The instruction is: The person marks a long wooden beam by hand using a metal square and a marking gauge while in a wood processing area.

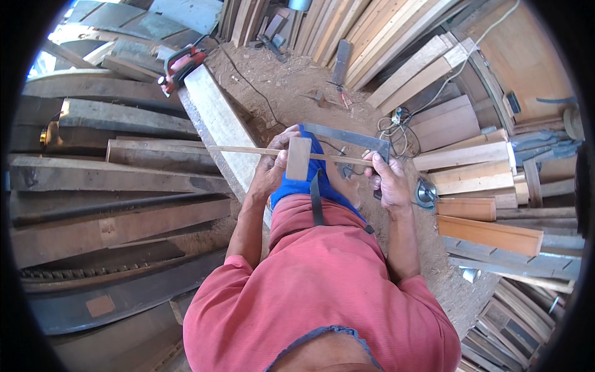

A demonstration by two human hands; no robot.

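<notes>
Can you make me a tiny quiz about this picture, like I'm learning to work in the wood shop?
1. Where in the picture is the red power tool?
A) lower right
B) upper left
C) bottom middle

2. True or false: the person's left hand is empty.

3. What colour is the person's shirt?

Key:
1. B
2. False; it holds the thin wooden stick.
3. Pinkish red

The block point(299, 162) hides a stretch of the stick point(245, 149); I cannot tell whether it runs through or behind. My right hand point(392, 180) covers part of the square point(347, 136).
</notes>
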